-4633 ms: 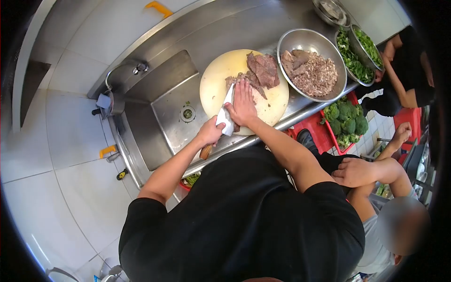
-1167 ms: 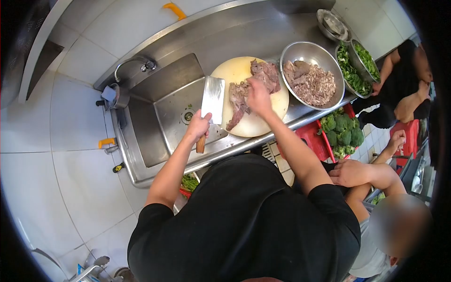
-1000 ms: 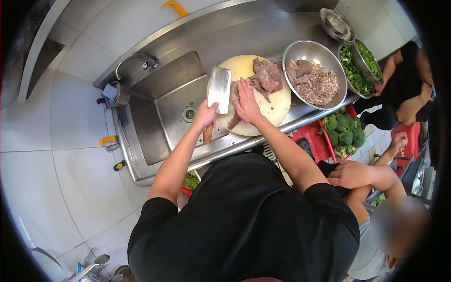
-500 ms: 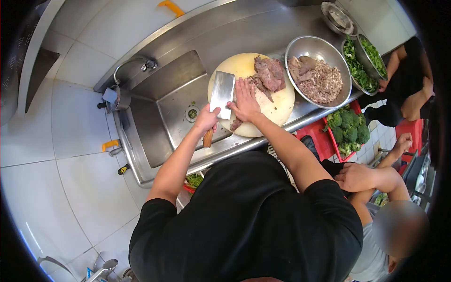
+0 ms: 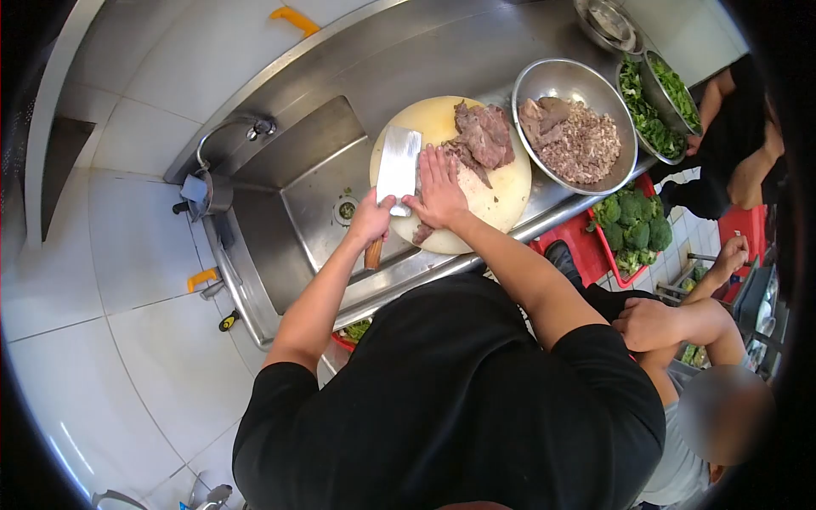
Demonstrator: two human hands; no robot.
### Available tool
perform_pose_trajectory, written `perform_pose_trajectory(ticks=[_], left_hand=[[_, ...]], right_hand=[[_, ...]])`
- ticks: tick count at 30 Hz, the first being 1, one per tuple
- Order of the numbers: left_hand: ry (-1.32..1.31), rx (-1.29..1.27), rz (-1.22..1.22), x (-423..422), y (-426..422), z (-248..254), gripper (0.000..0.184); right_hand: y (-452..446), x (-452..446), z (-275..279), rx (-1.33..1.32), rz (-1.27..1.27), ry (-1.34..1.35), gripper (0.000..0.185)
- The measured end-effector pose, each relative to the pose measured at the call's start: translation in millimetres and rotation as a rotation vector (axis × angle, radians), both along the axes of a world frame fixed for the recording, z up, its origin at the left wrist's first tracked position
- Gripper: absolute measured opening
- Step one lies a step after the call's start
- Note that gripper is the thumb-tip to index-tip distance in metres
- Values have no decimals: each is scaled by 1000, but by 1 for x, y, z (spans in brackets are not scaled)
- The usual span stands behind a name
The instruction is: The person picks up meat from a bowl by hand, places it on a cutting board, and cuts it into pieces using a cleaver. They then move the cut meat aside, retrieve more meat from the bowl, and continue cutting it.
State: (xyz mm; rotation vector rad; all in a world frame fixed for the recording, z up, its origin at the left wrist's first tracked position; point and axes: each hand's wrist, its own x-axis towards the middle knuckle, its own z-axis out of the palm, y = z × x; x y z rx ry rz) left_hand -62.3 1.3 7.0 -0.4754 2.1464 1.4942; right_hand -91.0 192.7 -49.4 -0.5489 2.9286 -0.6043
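Observation:
My left hand (image 5: 371,219) is closed round the wooden handle of a cleaver (image 5: 398,168). Its broad blade lies over the left part of a round, pale cutting board (image 5: 503,197). Beside the blade, my right hand (image 5: 442,189) is spread flat on the board, thumb near the cleaver's lower edge. Whatever lies under the palm is hidden. Touching or very near my fingertips is a heap of cooked-looking brown meat (image 5: 484,136). A small meat scrap (image 5: 422,233) rests below my right hand.
The board overlaps a steel sink (image 5: 293,191) with a faucet (image 5: 259,128). To the right stands a steel bowl (image 5: 544,81) of chopped meat, then bowls of leafy greens (image 5: 650,123). Broccoli (image 5: 631,223) fills a red basket below. Other people (image 5: 671,323) are close on the right.
The whole view has shifted slightly. My left hand still grips the cleaver, and my right hand stays flat on the board; both are almost unmoved against it.

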Motion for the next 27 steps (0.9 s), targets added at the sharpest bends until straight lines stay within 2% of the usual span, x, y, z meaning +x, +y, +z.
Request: perform_pose_trajectory(ticks=[8,12,17,20,23,27], left_hand=[[45,-43,-58,-53,10,1,32],[36,-37,-60,-37,5,-2,32],[-91,-5,-74,29,-15,14,33],[-99,-54,-84,25,-18,8,34],[42,-104,-142,-10,-1,3,35],[16,-9,-79,-47,14,-2,32]], right_hand=[[-3,-2,-1,12,-7,-12,109],[-2,-1,1,-8,-16,-21,109],[1,-1,5,19,9,-32,109],[-2,1,5,38,16,-23,110],[0,1,7,9,14,-30,108],[0,0,7,-30,-4,-36,106]])
